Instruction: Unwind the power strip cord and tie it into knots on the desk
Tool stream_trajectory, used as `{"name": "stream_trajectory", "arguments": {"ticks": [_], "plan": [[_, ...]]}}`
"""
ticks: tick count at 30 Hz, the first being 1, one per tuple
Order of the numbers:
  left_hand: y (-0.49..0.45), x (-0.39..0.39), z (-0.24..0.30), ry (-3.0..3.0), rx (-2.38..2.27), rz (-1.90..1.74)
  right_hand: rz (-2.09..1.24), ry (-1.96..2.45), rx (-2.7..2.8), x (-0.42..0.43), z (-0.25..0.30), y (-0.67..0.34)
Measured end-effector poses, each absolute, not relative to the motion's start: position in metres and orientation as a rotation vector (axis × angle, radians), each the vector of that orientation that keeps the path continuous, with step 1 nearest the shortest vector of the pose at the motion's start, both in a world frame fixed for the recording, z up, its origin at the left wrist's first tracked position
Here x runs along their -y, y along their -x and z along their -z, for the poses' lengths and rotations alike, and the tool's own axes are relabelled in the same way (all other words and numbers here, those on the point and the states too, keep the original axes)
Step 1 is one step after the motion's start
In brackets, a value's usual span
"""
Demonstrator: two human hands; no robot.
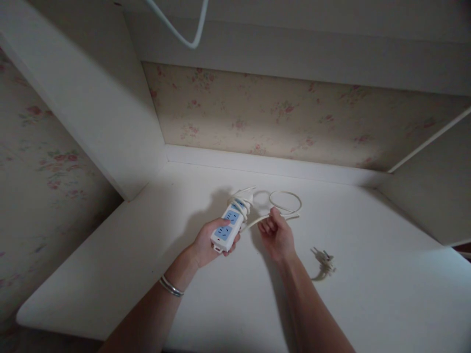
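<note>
A white power strip (232, 228) with blue socket faces is held tilted above the white desktop, its far end wrapped in several turns of its own cord. My left hand (211, 240) grips the near end, thumb across the sockets and fingers curled beneath. Just right of it, my right hand (275, 235) pinches the pale power cord (257, 220) between thumb and fingers. Beyond that hand the cord makes a loose loop (285, 192) on the desktop. The plug (326, 260) lies to the right of my right forearm, which hides part of the cord leading to it.
The white desktop (206, 304) ends in a rounded front left corner. White side panels (110, 98) and a raised back edge (257, 162) enclose it, with flowered wallpaper (239, 113) behind. Overhead, a white cable (191, 44) hangs down before a shelf board (294, 54).
</note>
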State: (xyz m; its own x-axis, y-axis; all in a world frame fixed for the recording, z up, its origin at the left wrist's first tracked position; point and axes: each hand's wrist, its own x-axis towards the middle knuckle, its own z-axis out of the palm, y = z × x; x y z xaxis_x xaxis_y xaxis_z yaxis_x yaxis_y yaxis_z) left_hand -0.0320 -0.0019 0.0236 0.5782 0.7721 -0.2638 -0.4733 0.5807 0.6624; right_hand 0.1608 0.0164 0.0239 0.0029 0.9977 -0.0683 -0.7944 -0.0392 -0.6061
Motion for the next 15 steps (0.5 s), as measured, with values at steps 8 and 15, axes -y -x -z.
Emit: {"name": "stream_trajectory", "arguments": {"ticks": [8,15], "plan": [[0.029,0.006,-0.03,-0.579,-0.539,-0.806,-1.88,0.494,0.828,0.001,-0.021,-0.149],[0.03,0.009,-0.034,-0.581,-0.453,-0.807,-1.894,0.55,0.825,-0.005,-0.019,-0.154]]}}
